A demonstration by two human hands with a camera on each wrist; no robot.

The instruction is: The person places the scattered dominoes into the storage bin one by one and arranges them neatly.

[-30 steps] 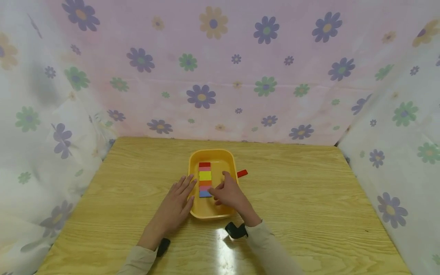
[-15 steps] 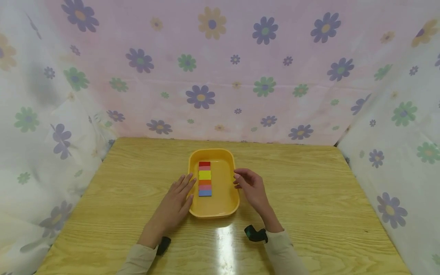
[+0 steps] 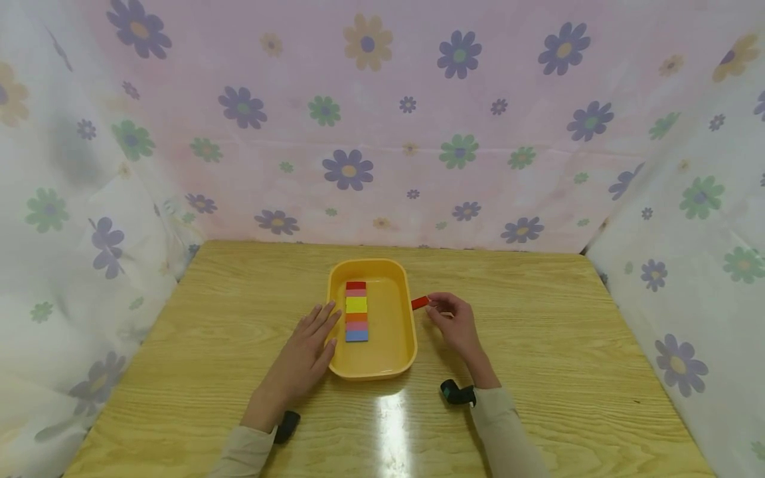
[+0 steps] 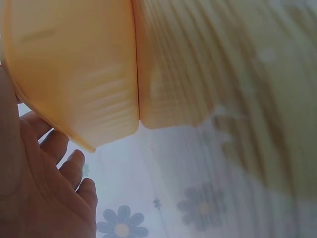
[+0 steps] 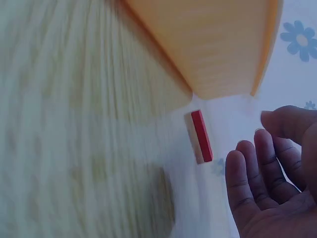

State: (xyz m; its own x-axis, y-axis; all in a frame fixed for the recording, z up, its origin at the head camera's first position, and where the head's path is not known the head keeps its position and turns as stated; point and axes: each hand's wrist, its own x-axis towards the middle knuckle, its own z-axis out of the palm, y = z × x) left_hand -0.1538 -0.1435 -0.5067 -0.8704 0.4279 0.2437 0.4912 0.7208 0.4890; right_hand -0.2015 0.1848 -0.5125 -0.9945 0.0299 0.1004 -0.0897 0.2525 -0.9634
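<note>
A yellow-orange tray (image 3: 385, 345) stands on the table, with a column of flat coloured blocks (image 3: 356, 305) along its left side: red, pink, yellow, orange, pink and blue. My left hand (image 3: 303, 352) rests its straight fingers on the tray's left rim; the left wrist view has those fingers (image 4: 72, 166) at the rim. Outside the right wall lies a red block (image 3: 420, 303). My right hand (image 3: 456, 326) is at that block's right end, thumb and fingers bent towards it. In the right wrist view, a gap separates the red block (image 5: 202, 136) from the fingers (image 5: 242, 168).
The wooden table (image 3: 568, 345) extends on both sides of the tray. Flowered cloth (image 3: 382, 133) hangs behind it and at both sides. A black wrist camera (image 3: 457, 392) sits under the right wrist, another black camera (image 3: 287, 427) by the left.
My right hand has left the inside of the tray, crossed its right rim and moved right to the red block outside. My left hand and the blocks in the tray have stayed put.
</note>
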